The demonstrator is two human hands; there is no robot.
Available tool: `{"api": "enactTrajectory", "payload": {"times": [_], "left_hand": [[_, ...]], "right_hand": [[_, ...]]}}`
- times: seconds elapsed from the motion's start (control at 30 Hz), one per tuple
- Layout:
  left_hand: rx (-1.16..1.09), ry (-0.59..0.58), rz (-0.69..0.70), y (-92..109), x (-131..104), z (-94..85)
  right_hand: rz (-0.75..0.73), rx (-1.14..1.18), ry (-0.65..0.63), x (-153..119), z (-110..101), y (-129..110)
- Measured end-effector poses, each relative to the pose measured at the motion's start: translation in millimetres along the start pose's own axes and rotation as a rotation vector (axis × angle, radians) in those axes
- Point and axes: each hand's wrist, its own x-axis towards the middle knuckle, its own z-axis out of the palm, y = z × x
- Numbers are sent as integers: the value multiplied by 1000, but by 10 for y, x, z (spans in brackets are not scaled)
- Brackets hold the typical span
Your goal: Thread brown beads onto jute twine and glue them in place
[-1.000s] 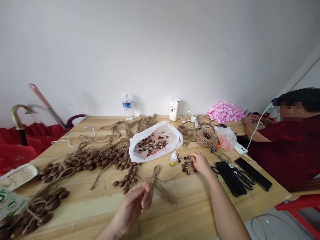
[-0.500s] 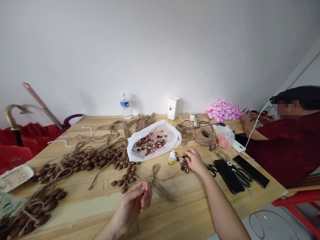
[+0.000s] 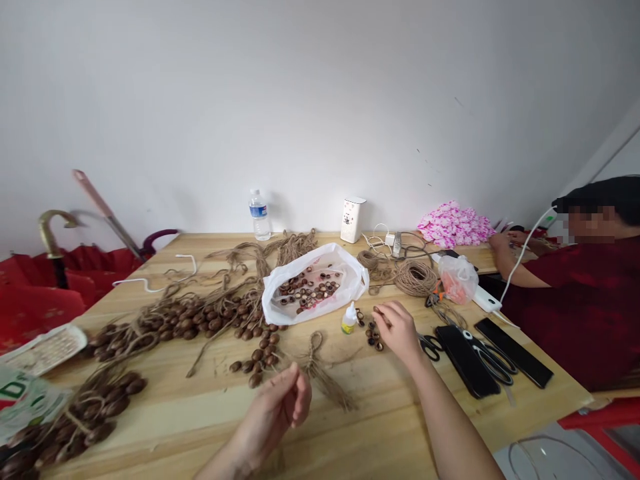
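Note:
My right hand (image 3: 399, 331) pinches a brown nutshell half (image 3: 377, 309) between thumb and fingertips. Below those fingers lies a small group of hollow shell halves (image 3: 373, 333), beside a little white glue bottle (image 3: 349, 319) with a yellow label. My left hand (image 3: 280, 412) hovers over the near part of the table, thumb against curled fingers; whatever it may hold is hidden. Just beyond it rests a looped bundle of jute cords (image 3: 320, 373), with several whole round nuts (image 3: 257, 357) to its left. A white plastic bag (image 3: 290, 317) of shell halves stands open behind.
Corded nuts (image 3: 190, 320) spread across the left. On the right lie scissors (image 3: 487, 357), two black phone-like slabs (image 3: 467, 363) and a twine coil (image 3: 416, 279). A water bottle (image 3: 259, 217) and white box (image 3: 353, 220) stand by the wall. Another person (image 3: 575, 293) sits at right.
My right hand has lifted slightly from the shell pile, now with a shell half at its fingertips. My left hand keeps nearly the same pose. The whole view has shifted a little.

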Motion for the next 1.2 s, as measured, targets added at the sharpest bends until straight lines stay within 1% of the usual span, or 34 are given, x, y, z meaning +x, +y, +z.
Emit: {"api": "enactTrajectory", "payload": {"times": [0.03, 0.07, 0.1, 0.17, 0.23, 0.3, 0.5, 0.7, 0.77, 0.83, 0.87, 0.9, 0.93, 0.97, 1.0, 1.03, 1.07, 1.13, 1.2], "left_hand": [[39, 15, -1, -10, 1, 2], [68, 25, -1, -22, 4, 5], [82, 29, 0, -37, 8, 9], [78, 26, 12, -73, 19, 21], [82, 27, 26, -111, 36, 26], [98, 31, 53, -143, 53, 19], [60, 59, 76, -144, 64, -16], [-9, 80, 66, -84, 34, 12], [-16, 80, 58, -71, 22, 29], [-14, 78, 51, -60, 12, 42], [-12, 78, 50, -54, 8, 46], [-10, 79, 51, -48, 5, 49], [-9, 80, 54, -42, 3, 51], [-8, 83, 59, -36, 1, 53], [-7, 85, 61, -32, 0, 55], [-5, 87, 63, -29, -1, 59], [-2, 90, 61, -27, -2, 63], [6, 99, 51, -28, -5, 74], [17, 113, 37, -31, -9, 83]], "right_hand": [[-95, 82, 62, -33, -29, -154], [-208, 155, 95, -72, -38, -315], [-320, 208, 88, -117, -29, -476], [-518, 253, -19, -207, 30, -754], [-574, 270, -84, -280, 111, -931], [-557, 315, -108, -322, 177, -995], [-507, 461, -131, -330, 223, -916], [-453, 582, -91, -334, 223, -913], [-465, 595, -83, -331, 199, -888], [-488, 577, -8, -318, 177, -828], [-473, 546, 68, -306, 176, -784], [-423, 497, 160, -290, 188, -732], [-332, 435, 256, -269, 216, -674], [-211, 365, 326, -245, 261, -613], [-87, 302, 357, -218, 323, -549], [-5, 246, 338, -190, 398, -485], [30, 187, 297, -161, 484, -424], [21, 97, 196, -105, 664, -315], [31, 93, 130, -57, 814, -237]]}}
